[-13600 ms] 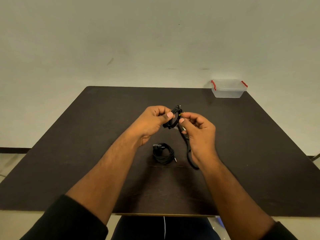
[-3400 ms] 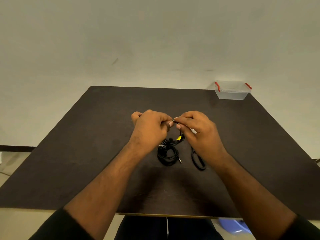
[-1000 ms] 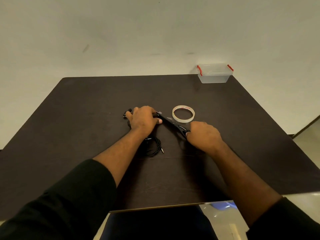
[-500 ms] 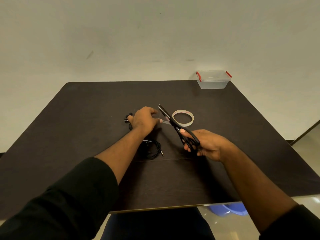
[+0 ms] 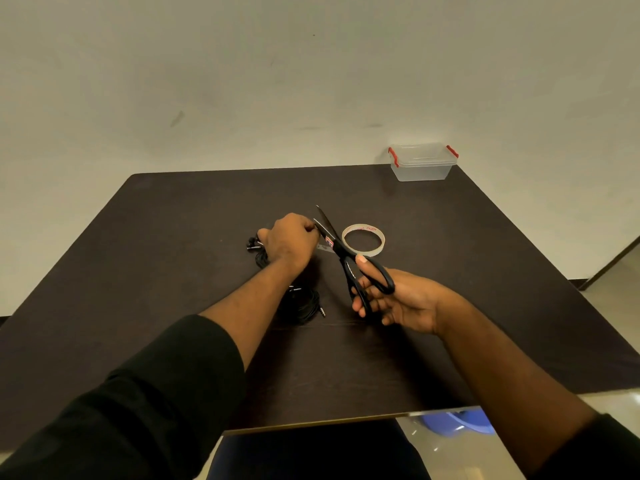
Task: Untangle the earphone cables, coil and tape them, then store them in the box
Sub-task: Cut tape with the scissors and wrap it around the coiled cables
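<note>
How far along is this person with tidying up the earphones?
About midway, it seems. One coil lies finished-looking near the left forearm. The left hand grips a second bundle while the right hand holds open scissors at what is probably tape, too thin to see, by the tape roll. Nothing is in the box yet, which sits with its lid on at the far corner.

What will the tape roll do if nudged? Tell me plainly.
The tape roll lies flat on the table, so it would probably slide rather than roll. It is a thin, open ring, so likely light and easily shifted. Stood on edge, it might roll away.
</note>
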